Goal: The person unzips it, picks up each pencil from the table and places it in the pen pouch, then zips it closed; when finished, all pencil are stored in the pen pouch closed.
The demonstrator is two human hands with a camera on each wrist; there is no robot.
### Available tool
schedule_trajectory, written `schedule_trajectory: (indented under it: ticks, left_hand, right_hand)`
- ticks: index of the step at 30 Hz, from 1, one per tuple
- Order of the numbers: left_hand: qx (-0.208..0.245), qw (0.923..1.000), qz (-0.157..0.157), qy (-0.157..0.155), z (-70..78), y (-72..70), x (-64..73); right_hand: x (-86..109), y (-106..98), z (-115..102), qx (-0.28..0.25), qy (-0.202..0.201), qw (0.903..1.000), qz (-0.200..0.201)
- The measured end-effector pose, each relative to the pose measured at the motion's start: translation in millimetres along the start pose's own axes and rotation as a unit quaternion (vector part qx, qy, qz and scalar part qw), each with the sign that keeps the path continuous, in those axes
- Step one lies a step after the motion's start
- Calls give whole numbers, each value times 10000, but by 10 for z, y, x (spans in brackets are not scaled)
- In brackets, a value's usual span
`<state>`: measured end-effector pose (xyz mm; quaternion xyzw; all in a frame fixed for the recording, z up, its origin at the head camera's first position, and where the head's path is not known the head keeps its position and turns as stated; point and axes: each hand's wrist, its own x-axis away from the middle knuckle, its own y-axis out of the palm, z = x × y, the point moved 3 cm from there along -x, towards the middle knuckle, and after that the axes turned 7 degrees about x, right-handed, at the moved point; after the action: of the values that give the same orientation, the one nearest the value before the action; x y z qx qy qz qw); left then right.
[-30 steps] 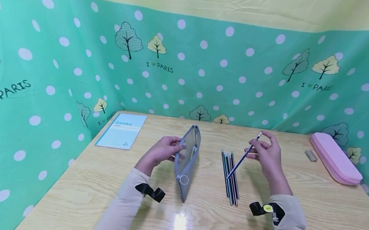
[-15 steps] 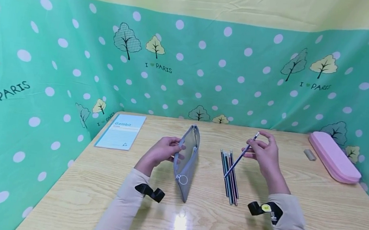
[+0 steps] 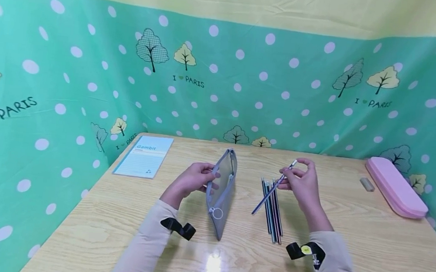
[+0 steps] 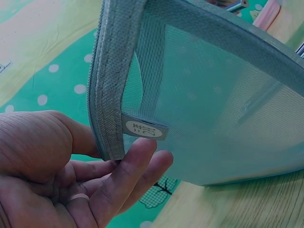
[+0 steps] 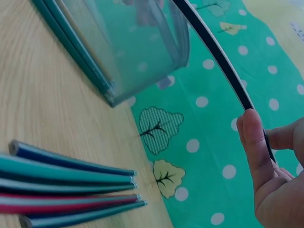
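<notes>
On the left, my left hand point(image 3: 194, 179) pinches the side edge of a grey mesh zip pouch point(image 3: 225, 202), thumb outside and fingers through its open mouth. In the left wrist view, a small white-printed tag point(image 4: 145, 128) sits beside those fingertips. My right hand point(image 3: 304, 186) holds a dark striped pencil point(image 3: 258, 206) near its eraser end, slanting down left above the table. A bundle of several pencils point(image 3: 277, 220) lies below it, right of the pouch. In the right wrist view, a teal pencil-like shape point(image 5: 78, 52) shows along the mesh pouch's point(image 5: 152, 66) bottom.
A light blue notebook point(image 3: 143, 155) lies at the back left of the wooden table point(image 3: 94, 229). At the right are a grey eraser point(image 3: 366, 184) and a pink pencil case point(image 3: 396, 188). A green dotted curtain point(image 3: 188, 120) borders the table's back and sides.
My right hand has moved left with the pencil, whose lower tip now reaches past the bundle toward the pouch. The left hand and pouch stay where they were.
</notes>
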<state>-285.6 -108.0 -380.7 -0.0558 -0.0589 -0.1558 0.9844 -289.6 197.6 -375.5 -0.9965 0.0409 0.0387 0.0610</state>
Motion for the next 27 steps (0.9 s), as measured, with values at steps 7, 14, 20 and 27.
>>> schedule_trajectory:
  ticks: [7, 14, 20, 27]
  left_hand:
    - [24, 10000, 3, 61, -15, -5, 6]
    - [-12, 9999, 10, 112, -12, 0, 12]
    - [-28, 10000, -2, 76, -15, 9, 5]
    - [-53, 9999, 4, 99, -2, 7, 9]
  right_hand:
    - [23, 212, -43, -49, -55, 9999, -104]
    - [30, 407, -174, -408, -75, 9991, -36]
    - [-2, 585, -254, -702, -178, 9974, 37]
    - [-6, 799, -308, -757, -384, 9962, 182]
